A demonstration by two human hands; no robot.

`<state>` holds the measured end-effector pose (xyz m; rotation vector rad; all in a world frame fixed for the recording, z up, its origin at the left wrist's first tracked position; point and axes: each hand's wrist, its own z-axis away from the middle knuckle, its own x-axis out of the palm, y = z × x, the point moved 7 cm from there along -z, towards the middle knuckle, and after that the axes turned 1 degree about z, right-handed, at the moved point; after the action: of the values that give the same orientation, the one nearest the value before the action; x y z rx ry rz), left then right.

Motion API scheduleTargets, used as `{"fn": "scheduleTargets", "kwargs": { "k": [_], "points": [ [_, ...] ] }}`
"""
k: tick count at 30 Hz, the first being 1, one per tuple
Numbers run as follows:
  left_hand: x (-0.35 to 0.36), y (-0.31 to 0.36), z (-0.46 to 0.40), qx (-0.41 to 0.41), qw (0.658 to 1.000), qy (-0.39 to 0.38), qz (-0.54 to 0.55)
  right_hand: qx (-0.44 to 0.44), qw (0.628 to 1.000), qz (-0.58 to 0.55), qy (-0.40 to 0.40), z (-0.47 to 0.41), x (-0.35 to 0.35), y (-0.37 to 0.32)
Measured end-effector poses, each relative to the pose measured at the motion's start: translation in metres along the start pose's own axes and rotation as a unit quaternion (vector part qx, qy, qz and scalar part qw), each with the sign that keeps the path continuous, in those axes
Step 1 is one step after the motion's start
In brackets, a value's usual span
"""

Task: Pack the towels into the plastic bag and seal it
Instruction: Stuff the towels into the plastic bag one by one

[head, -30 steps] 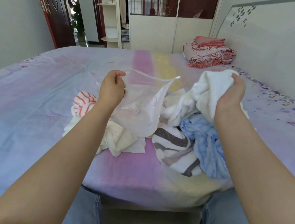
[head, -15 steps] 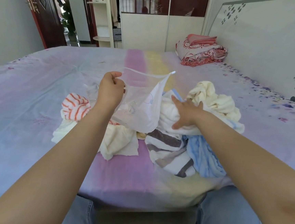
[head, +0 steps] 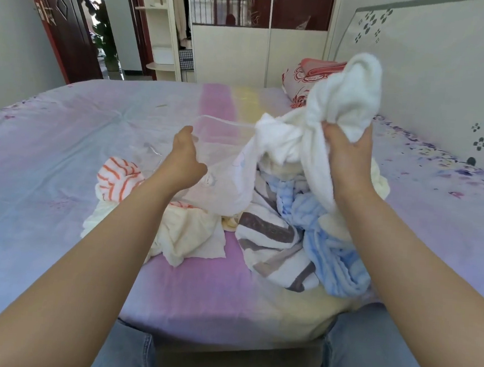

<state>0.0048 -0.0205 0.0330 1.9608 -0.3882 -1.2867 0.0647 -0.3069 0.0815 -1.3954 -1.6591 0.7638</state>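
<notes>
My left hand point(head: 185, 161) holds the rim of a clear plastic bag point(head: 220, 181), keeping its mouth open above the bed. My right hand point(head: 347, 154) grips a bunched white towel point(head: 344, 104) lifted just right of the bag's mouth, with its lower end hanging beside the bag. On the bed beneath lie an orange-striped towel point(head: 118, 178), a cream towel point(head: 189, 234), a grey-striped towel point(head: 270, 244) and a blue towel point(head: 332, 244).
The towels sit near the front edge of a bed with a pastel sheet point(head: 62, 153). Folded red bedding point(head: 308, 75) lies at the far side by the headboard point(head: 435, 68). A wardrobe point(head: 247, 37) and a doorway point(head: 102, 24) stand behind.
My right hand, which rested flat on the towel pile half a second ago, has gripped the white towel and raised it beside the bag. My left hand has kept hold of the bag.
</notes>
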Motion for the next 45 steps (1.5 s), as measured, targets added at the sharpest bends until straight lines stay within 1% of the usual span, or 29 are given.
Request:
{"fn": "scheduleTargets", "kwargs": {
  "k": [4,8,10,11,12,13,14,16,18,19,20,23,24,25,26,27,28,29,31,32,33,34,35,37,38,39,40,43,45],
  "points": [
    [0.006,0.012,0.005,0.013,0.998,-0.046,0.037,0.022,0.997,-0.066,0.015,-0.024,0.017,-0.026],
    [0.007,0.014,0.007,0.007,0.993,-0.061,0.097,-0.016,0.992,-0.121,0.036,-0.020,0.041,-0.038],
    [0.006,0.020,0.010,0.016,0.984,-0.074,0.159,-0.101,0.993,-0.054,0.004,0.007,0.061,-0.034],
    [0.005,0.026,0.012,0.032,0.978,-0.079,0.193,-0.163,0.985,0.036,-0.051,0.023,0.075,-0.024],
    [0.004,0.030,0.014,0.043,0.971,-0.074,0.225,-0.223,0.956,0.149,-0.121,0.040,0.091,-0.005],
    [0.003,0.030,0.015,0.037,0.964,-0.069,0.255,-0.263,0.911,0.256,-0.187,0.053,0.105,0.024],
    [0.002,0.027,0.015,0.022,0.960,-0.065,0.273,-0.266,0.867,0.349,-0.236,0.061,0.113,0.057],
    [0.003,0.015,0.013,0.001,0.970,-0.048,0.240,-0.205,0.804,0.482,-0.283,0.065,0.115,0.114],
    [0.008,0.008,0.014,0.006,0.979,-0.059,0.194,-0.140,0.736,0.580,-0.320,0.065,0.117,0.153],
    [0.012,0.006,0.015,0.013,0.981,-0.071,0.181,-0.105,0.722,0.600,-0.327,0.064,0.117,0.162],
    [0.015,0.006,0.018,0.020,0.982,-0.085,0.166,-0.067,0.738,0.591,-0.319,0.059,0.118,0.165],
    [0.021,0.004,0.022,0.029,0.984,-0.110,0.137,0.080,0.853,0.450,-0.250,0.043,0.122,0.158],
    [0.021,0.002,0.022,0.028,0.984,-0.113,0.136,0.130,0.881,0.378,-0.253,0.040,0.125,0.156],
    [0.020,0.000,0.021,0.026,0.984,-0.113,0.139,0.178,0.889,0.312,-0.284,0.043,0.131,0.153],
    [0.019,-0.001,0.021,0.025,0.983,-0.112,0.141,0.214,0.874,0.279,-0.336,0.049,0.135,0.152],
    [0.018,-0.003,0.021,0.023,0.983,-0.111,0.141,0.219,0.845,0.284,-0.396,0.059,0.136,0.148],
    [0.017,-0.005,0.020,0.025,0.983,-0.110,0.142,0.192,0.817,0.326,-0.435,0.065,0.132,0.144],
    [0.018,-0.007,0.021,0.026,0.983,-0.111,0.142,0.136,0.799,0.386,-0.440,0.067,0.123,0.139],
    [0.020,-0.012,0.022,0.022,0.983,-0.112,0.142,0.035,0.780,0.495,-0.381,0.070,0.098,0.116],
    [0.022,-0.015,0.023,0.018,0.983,-0.111,0.142,0.018,0.769,0.530,-0.357,0.077,0.085,0.107],
    [0.024,-0.017,0.023,0.015,0.983,-0.110,0.144,0.025,0.749,0.555,-0.360,0.088,0.075,0.103],
    [0.026,-0.019,0.023,0.013,0.983,-0.108,0.150,0.038,0.716,0.581,-0.386,0.103,0.066,0.104],
    [0.029,-0.020,0.023,0.013,0.982,-0.105,0.157,0.047,0.670,0.616,-0.412,0.121,0.058,0.109],
    [0.033,-0.022,0.023,0.015,0.980,-0.101,0.169,0.046,0.587,0.682,-0.433,0.150,0.043,0.127],
    [0.035,-0.022,0.024,0.016,0.980,-0.100,0.173,0.048,0.571,0.700,-0.426,0.159,0.037,0.137],
    [0.037,-0.023,0.024,0.017,0.979,-0.098,0.176,0.043,0.571,0.710,-0.409,0.164,0.031,0.149],
    [0.037,-0.023,0.025,0.017,0.979,-0.096,0.179,0.014,0.586,0.714,-0.382,0.165,0.027,0.155],
    [0.037,-0.023,0.026,0.014,0.979,-0.092,0.180,-0.070,0.653,0.674,-0.338,0.160,0.022,0.162],
    [0.036,-0.024,0.026,0.018,0.980,-0.089,0.176,-0.089,0.701,0.632,-0.317,0.145,0.021,0.159]
  ]
}}
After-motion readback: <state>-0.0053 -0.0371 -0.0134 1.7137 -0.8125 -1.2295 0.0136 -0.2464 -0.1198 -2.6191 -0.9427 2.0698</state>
